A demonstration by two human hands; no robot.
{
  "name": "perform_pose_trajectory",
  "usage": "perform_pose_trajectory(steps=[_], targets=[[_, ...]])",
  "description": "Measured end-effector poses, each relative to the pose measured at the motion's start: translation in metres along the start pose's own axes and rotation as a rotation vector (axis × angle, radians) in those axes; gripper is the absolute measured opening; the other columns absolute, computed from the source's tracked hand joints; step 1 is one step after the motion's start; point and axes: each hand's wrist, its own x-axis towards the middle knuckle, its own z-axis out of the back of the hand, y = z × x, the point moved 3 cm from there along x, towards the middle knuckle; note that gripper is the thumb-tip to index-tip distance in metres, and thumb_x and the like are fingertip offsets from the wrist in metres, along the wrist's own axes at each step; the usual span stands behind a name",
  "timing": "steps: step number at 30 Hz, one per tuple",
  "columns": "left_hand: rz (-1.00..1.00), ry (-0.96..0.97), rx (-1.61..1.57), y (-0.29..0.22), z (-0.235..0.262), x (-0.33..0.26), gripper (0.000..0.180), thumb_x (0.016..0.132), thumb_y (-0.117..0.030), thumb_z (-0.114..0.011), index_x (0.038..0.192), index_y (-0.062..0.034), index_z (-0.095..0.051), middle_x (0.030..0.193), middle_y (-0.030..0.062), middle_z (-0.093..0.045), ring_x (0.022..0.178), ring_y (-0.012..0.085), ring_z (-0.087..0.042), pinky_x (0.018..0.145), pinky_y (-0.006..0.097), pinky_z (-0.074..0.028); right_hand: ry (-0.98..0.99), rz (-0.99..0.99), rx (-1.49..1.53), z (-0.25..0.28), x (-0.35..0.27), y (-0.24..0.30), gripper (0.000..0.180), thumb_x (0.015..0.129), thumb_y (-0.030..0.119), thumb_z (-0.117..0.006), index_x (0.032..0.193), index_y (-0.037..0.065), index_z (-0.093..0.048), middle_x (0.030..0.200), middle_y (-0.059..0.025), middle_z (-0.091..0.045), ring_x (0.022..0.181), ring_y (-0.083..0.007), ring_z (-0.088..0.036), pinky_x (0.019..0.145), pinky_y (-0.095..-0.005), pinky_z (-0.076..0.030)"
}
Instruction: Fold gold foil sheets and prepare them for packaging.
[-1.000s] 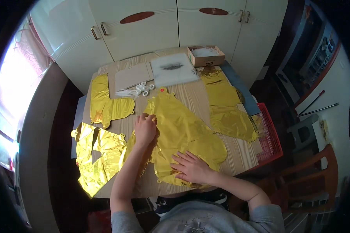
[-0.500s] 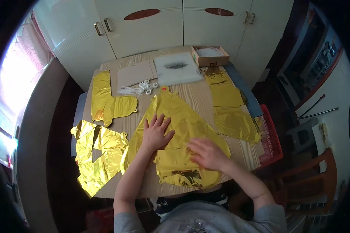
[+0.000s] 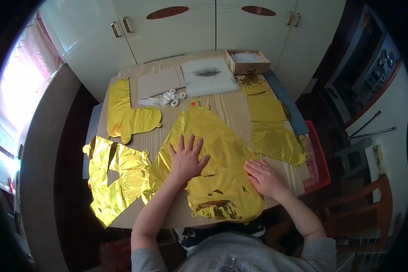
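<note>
A large flat gold foil balloon [image 3: 213, 136] lies in front of me, narrow at its far end, where a red dot shows on a tab. Its near part is folded or overlapped and hangs close to the table's front edge, with wrinkles and dark reflections. My left hand [image 3: 186, 158] rests flat on the balloon's middle, fingers spread. On the balloon's right edge lies my right hand [image 3: 263, 177], palm down with fingers stretched out. Neither hand grips anything.
More gold foil balloons lie at the far left [image 3: 122, 113], near left [image 3: 118, 181] and right [image 3: 272, 122]. Behind are white rings [image 3: 173, 97], white sticks [image 3: 152, 101], a beige board [image 3: 158, 83], a clear plastic packet [image 3: 208, 86] and a box [image 3: 248, 65]. A red basket [image 3: 319, 158] stands right of the table.
My right hand has slid right across the foil to the balloon's right edge. The left hand stays flat in about the same place.
</note>
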Motion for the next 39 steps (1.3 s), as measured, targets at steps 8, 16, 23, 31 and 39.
perform_pose_trajectory(steps=[8, 16, 23, 31, 39], targets=[[0.031, 0.019, -0.009, 0.005, -0.001, 0.008, 0.068, 0.084, -0.055, -0.052, 0.14, -0.0177, -0.04, 0.147, 0.0144, -0.033, 0.137, 0.0426, -0.025, 0.103, 0.07, -0.016, -0.032, 0.014, 0.005, 0.001, -0.003, -0.001, 0.037, 0.09, 0.02, -0.057, 0.123, 0.003, -0.057, 0.128, -0.0137, -0.056, 0.122, -0.0287, -0.051, 0.104, -0.0446, -0.037], [0.022, 0.022, 0.003, 0.007, 0.0, 0.01, 0.068, 0.084, -0.056, -0.052, 0.14, -0.018, -0.04, 0.146, 0.0139, -0.034, 0.137, 0.042, -0.025, 0.103, 0.07, -0.017, -0.025, -0.001, 0.017, 0.001, -0.004, -0.001, 0.037, 0.09, 0.02, -0.057, 0.123, 0.004, -0.057, 0.129, -0.0132, -0.056, 0.123, -0.0286, -0.05, 0.105, -0.0444, -0.036], [0.037, -0.043, -0.005, 0.017, 0.0, 0.004, 0.067, 0.087, -0.052, -0.052, 0.141, -0.0143, -0.038, 0.148, 0.0139, -0.031, 0.138, 0.0404, -0.024, 0.104, 0.068, -0.02, -0.018, 0.002, 0.062, -0.002, -0.003, -0.002, 0.037, 0.091, 0.02, -0.057, 0.124, 0.004, -0.057, 0.131, -0.0133, -0.054, 0.125, -0.0288, -0.048, 0.106, -0.0444, -0.035], [0.146, -0.043, 0.03, 0.151, 0.037, 0.032, 0.052, 0.087, -0.029, -0.056, 0.131, -0.0051, -0.046, 0.138, 0.0143, -0.045, 0.128, 0.0329, -0.041, 0.103, 0.05, -0.035, -0.038, 0.288, 0.092, 0.012, 0.097, 0.056, 0.035, 0.087, 0.022, -0.062, 0.116, 0.004, -0.059, 0.123, -0.0144, -0.058, 0.117, -0.029, -0.053, 0.102, -0.0424, -0.04], [0.189, -0.17, -0.105, 0.236, 0.048, 0.046, 0.023, 0.082, -0.017, -0.055, 0.098, -0.0052, -0.067, 0.095, 0.0151, -0.066, 0.093, 0.0331, -0.062, 0.081, 0.043, -0.05, -0.017, 0.516, -0.002, -0.092, 0.298, 0.107, 0.032, 0.081, 0.023, -0.063, 0.108, 0.005, -0.061, 0.112, -0.0127, -0.061, 0.107, -0.0279, -0.058, 0.09, -0.0414, -0.047]])
